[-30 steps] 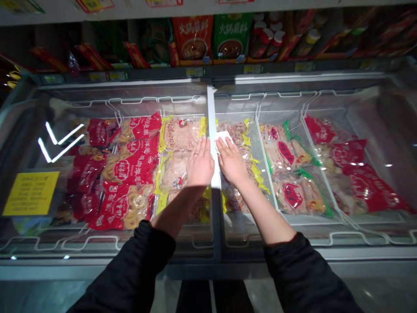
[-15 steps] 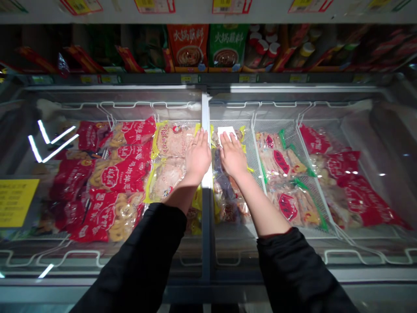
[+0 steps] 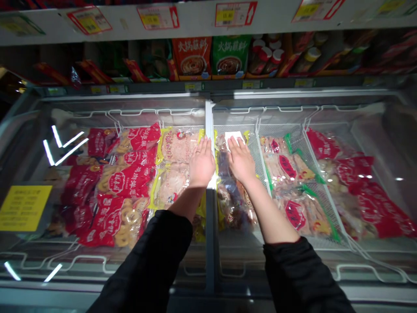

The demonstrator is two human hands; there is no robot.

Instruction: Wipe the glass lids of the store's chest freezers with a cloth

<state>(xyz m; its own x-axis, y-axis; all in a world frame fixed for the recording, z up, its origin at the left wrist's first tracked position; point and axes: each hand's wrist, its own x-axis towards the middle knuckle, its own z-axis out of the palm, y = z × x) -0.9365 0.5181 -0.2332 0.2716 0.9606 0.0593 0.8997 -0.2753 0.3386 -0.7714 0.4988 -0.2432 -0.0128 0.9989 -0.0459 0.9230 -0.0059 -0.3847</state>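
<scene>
My left hand (image 3: pixel 202 163) lies flat on the glass lid beside the middle frame bar (image 3: pixel 210 143) of a chest freezer. Its fingers are stretched out, with a ring on one of them, and it holds nothing. On the right-hand glass, my right hand (image 3: pixel 241 161) presses a folded white cloth (image 3: pixel 235 135) flat under its fingers. Below the glass near my left hand are bags of pinkish meat (image 3: pixel 172 180) with yellow edges. Dark packaged food (image 3: pixel 226 191) lies under my right hand, in a wire basket.
Red bags of ring-shaped food (image 3: pixel 122 217) fill the left side. Green-edged packs (image 3: pixel 286 167) and more red bags (image 3: pixel 381 204) lie to the right. A yellow notice (image 3: pixel 26 208) is at far left. Behind the freezer, a shelf holds sauce packets (image 3: pixel 192 56) and jars (image 3: pixel 265 58).
The view has tilted up slightly, so everything sits lower and a little further right. My right hand and the cloth have shifted slightly right, away from the middle bar. My left hand stays beside it.
</scene>
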